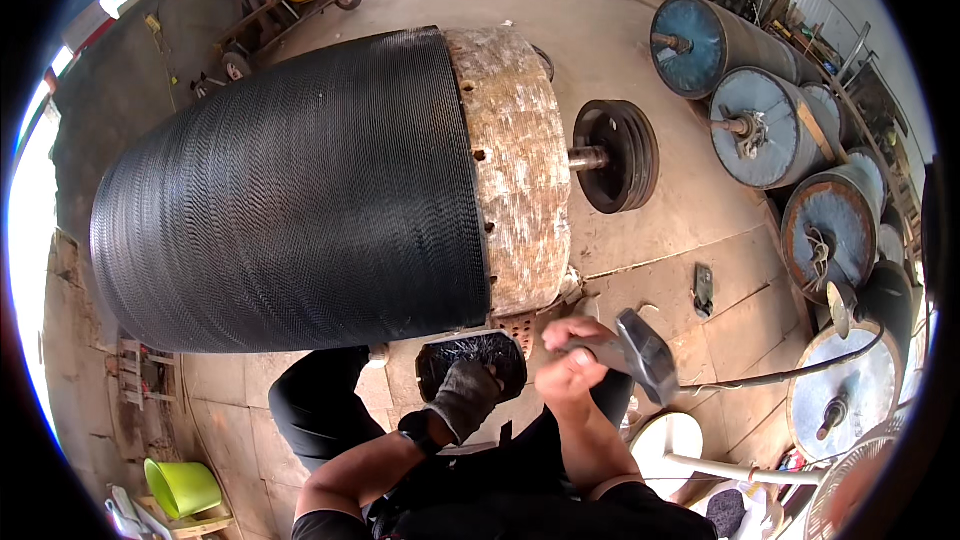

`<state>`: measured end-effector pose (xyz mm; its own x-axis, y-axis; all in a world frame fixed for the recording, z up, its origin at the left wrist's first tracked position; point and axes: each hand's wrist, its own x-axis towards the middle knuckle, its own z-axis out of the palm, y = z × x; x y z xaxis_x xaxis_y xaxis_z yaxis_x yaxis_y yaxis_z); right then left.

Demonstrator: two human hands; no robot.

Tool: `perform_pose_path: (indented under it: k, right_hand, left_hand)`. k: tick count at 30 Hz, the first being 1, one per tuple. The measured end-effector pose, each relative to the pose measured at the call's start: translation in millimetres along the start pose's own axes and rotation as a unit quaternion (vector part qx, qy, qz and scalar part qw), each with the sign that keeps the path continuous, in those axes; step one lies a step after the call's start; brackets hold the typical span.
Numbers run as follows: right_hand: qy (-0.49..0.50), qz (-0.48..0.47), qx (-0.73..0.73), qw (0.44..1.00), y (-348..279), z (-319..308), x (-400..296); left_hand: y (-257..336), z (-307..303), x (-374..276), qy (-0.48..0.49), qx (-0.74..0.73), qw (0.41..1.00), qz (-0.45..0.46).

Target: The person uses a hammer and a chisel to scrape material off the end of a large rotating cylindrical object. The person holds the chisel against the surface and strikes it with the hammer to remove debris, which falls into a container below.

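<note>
My left hand, in a grey work glove, reaches into a dark container of nails or pins between my knees. Its fingertips are partly hidden, so what it grips cannot be told. My bare right hand holds a hammer by its handle, the steel head pointing right. Ahead of me lies a large drum wrapped in black ridged material. Its right end is a bare, pale brown, rough band with a line of holes along the black edge. A shaft with a grooved pulley sticks out beyond that end.
Metal rollers with shafts line the right side. A small dark device lies on the floor. A lamp on a bent arm, a white fan and a round white base stand at right. A green bucket is lower left.
</note>
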<state>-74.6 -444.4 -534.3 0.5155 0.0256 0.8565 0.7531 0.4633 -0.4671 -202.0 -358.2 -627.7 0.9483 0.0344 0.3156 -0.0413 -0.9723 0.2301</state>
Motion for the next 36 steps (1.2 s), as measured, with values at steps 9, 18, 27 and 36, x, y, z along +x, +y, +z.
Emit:
perform_pose_path:
  k: [9, 18, 27, 36]
  right_hand:
    - [-0.06, 0.122, 0.053, 0.989, -34, -1, 4]
    - [-0.213, 0.177, -0.232, 0.933, -32, 0, 2]
    - [-0.276, 0.183, -0.375, 0.866, 3, -7, -16]
    - [-0.275, 0.248, -0.331, 0.868, 3, -7, -10]
  left_hand:
    - [-6, -77, 22, 0.229, 0.009, 0.97, -0.078]
    - [-102, -194, 87, 0.419, 0.205, 0.883, 0.039]
    - [-102, -193, 90, 0.405, 0.239, 0.882, -0.008]
    - [-100, -199, 99, 0.402, 0.225, 0.887, -0.01]
